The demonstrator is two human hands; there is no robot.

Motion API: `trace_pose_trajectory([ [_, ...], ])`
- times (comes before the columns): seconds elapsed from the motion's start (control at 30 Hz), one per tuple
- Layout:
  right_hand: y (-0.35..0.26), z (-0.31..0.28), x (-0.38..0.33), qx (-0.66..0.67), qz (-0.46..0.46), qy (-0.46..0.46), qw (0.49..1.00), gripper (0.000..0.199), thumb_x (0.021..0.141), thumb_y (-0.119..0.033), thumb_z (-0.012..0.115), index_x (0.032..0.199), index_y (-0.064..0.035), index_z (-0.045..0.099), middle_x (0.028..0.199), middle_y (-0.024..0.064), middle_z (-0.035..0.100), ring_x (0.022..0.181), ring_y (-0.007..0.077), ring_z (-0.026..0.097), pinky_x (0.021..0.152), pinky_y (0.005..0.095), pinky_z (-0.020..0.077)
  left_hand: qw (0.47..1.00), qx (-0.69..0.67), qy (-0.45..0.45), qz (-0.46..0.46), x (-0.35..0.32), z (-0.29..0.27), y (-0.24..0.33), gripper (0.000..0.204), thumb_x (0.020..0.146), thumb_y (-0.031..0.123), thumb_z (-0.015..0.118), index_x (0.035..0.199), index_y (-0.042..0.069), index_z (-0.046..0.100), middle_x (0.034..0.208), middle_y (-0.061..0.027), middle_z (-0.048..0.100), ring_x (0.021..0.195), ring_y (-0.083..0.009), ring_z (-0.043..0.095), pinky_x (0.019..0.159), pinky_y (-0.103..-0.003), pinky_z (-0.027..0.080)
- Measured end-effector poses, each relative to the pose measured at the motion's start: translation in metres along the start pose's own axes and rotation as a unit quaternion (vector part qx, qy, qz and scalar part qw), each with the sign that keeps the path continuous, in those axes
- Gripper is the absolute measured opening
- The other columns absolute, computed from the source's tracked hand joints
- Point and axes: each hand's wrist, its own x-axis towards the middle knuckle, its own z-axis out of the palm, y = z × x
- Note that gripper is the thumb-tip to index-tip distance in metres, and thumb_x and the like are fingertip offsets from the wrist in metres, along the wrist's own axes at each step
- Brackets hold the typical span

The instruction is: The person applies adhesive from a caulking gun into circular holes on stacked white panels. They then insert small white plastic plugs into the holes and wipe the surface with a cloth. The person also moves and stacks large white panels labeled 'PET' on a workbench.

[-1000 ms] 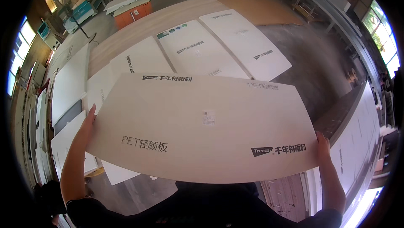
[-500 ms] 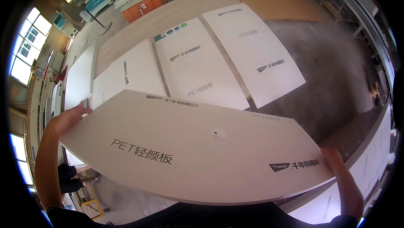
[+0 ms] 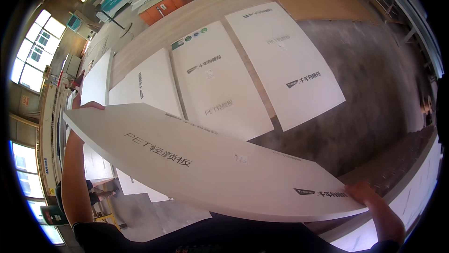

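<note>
At the far left a row of bright windows (image 3: 28,64) lights a workshop, and just inside them the left hand (image 3: 86,106) grips the upper left corner of a large white panel (image 3: 206,169), fingers curled over its edge. The forearm runs straight down toward the lower rim of the view, so the arm is stretched wide, which a sheet this long seems to demand. The panel spans nearly the whole view and is carried in the air, tilted, its left end higher and farther out and its right end lower and closer; dark lettering is printed on its face, too much a matter of labels to dwell on. Holding it at opposite ends probably keeps it from sagging or swinging. Beyond it, well apart, a long wooden table (image 3: 206,12) carries three more white sheets (image 3: 220,82) laid flat side by side, spread out rather than stacked, so each face is exposed. Further sheets (image 3: 140,187) lie below the carried panel at the left. To the right is bare grey concrete floor (image 3: 374,89), with a brown board (image 3: 313,0) at the top. At the lower right the right hand (image 3: 362,192) clasps the panel's near right corner, thumb side on top.
</note>
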Motion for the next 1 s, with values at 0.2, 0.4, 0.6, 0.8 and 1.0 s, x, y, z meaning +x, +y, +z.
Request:
trace_pose_trajectory([
  [0.2, -0.013, 0.006, 0.013, -0.062, -0.040, -0.058, 0.996, 0.069, 0.084, -0.063, 0.049, 0.112, -0.0018, 0.067, 0.111, 0.0232, 0.065, 0.110, 0.0340, 0.061, 0.097, 0.0365, 0.0438, 0.994, -0.039, 0.078, -0.070, 0.063, 0.029, 0.080, 0.070, 0.100, 0.039, 0.035, 0.152, 0.015, -0.005, 0.081, -0.0126, 0.063, 0.072, -0.0230, 0.063, 0.071, -0.037, 0.052],
  [0.4, -0.031, 0.020, 0.055, -0.029, -0.027, -0.141, 0.989, 0.072, 0.082, -0.067, 0.051, 0.110, -0.0030, 0.069, 0.111, 0.0222, 0.066, 0.110, 0.0302, 0.062, 0.092, 0.0374, 0.0478, 0.997, -0.010, 0.067, -0.035, 0.160, 0.052, 0.107, 0.081, 0.088, 0.073, 0.027, 0.067, 0.003, 0.061, 0.082, -0.0130, 0.063, 0.078, -0.0254, 0.061, 0.078, -0.039, 0.048],
  [0.6, -0.060, 0.015, 0.117, 0.137, 0.035, -0.346, 0.927, 0.054, 0.090, -0.055, 0.050, 0.102, -0.0058, 0.069, 0.096, 0.0147, 0.068, 0.090, 0.0248, 0.067, 0.071, 0.0373, 0.0552, 0.962, 0.045, 0.261, -0.062, 0.281, 0.104, 0.145, 0.092, 0.081, 0.083, 0.012, 0.116, 0.014, 0.061, 0.103, -0.0101, 0.067, 0.098, -0.0268, 0.064, 0.090, -0.051, 0.043],
  [0.8, -0.099, 0.034, 0.150, 0.222, -0.011, -0.348, 0.911, 0.053, 0.091, -0.054, 0.050, 0.103, -0.0056, 0.068, 0.096, 0.0145, 0.068, 0.089, 0.0250, 0.067, 0.070, 0.0372, 0.0553, 0.968, 0.120, 0.222, 0.006, 0.404, 0.161, 0.160, 0.092, 0.086, 0.077, 0.010, 0.133, 0.009, 0.051, 0.128, -0.0174, 0.055, 0.121, -0.0340, 0.049, 0.104, -0.048, 0.031],
  [1.0, -0.134, 0.065, 0.177, 0.346, -0.037, -0.315, 0.883, 0.052, 0.091, -0.052, 0.050, 0.104, -0.0055, 0.067, 0.096, 0.0144, 0.068, 0.089, 0.0252, 0.067, 0.069, 0.0371, 0.0553, 0.930, 0.215, 0.283, 0.093, 0.524, 0.218, 0.130, 0.088, 0.092, 0.069, 0.008, 0.139, 0.004, 0.044, 0.140, -0.0228, 0.045, 0.135, -0.0388, 0.035, 0.115, -0.043, 0.020],
])
